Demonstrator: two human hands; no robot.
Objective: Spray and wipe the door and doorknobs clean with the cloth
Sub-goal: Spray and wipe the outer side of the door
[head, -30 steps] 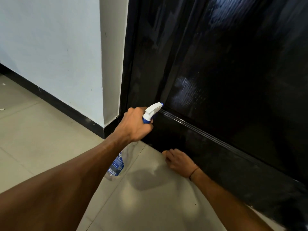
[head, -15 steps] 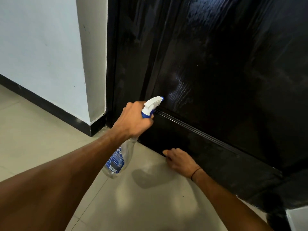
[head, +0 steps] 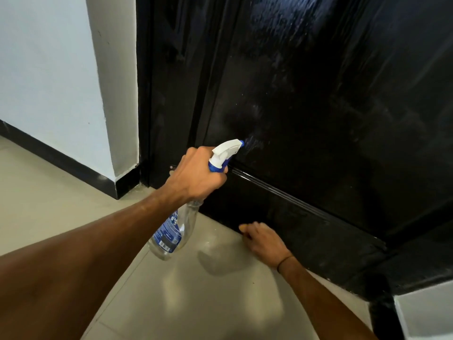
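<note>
The glossy black wooden door point(head: 318, 119) fills the right of the view above the pale tiled floor point(head: 61, 204). The left hand point(head: 196, 175) is wrapped round the neck of the clear plastic spray bottle with a white and blue trigger head point(head: 226, 153), its nozzle just beside the lower panel. The right hand point(head: 263, 241) rests by the door's bottom edge, fingers curled; I cannot tell what it holds. No cloth or doorknob shows. Sprayed this close, liquid could run down onto the floor and leave it slippery.
</note>
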